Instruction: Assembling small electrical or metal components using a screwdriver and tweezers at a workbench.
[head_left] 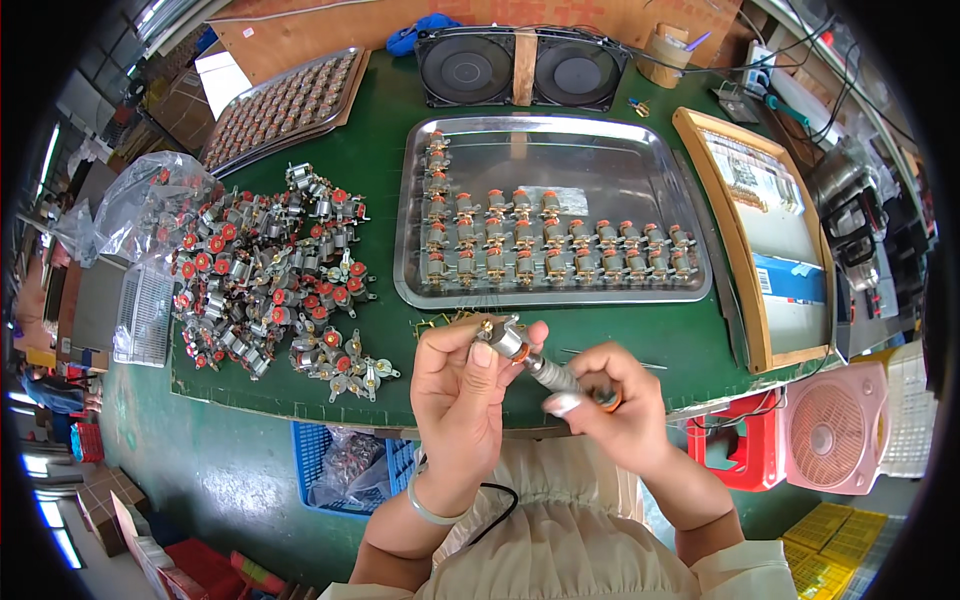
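The held component (509, 340) has a shiny, smooth metal casing; the heaped components (235, 268) at left pair bright metal with red, plastic-looking caps. The tray (625, 165) is glossy, polished metal, the tabletop (378, 160) smooth with a dull sheen. The bag (140, 205) at far left is crinkled, clear plastic; the frame (727, 240) at right, smooth wood; the near garment (540, 530), matt, gathered cloth.

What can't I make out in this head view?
In the head view:
Tool: blurred, its handle end partly covered by the right hand.
Metal part: partly hidden by the left hand.
Pile: lower pieces buried under upper ones.
Blue crate: right end hidden behind the left forearm.
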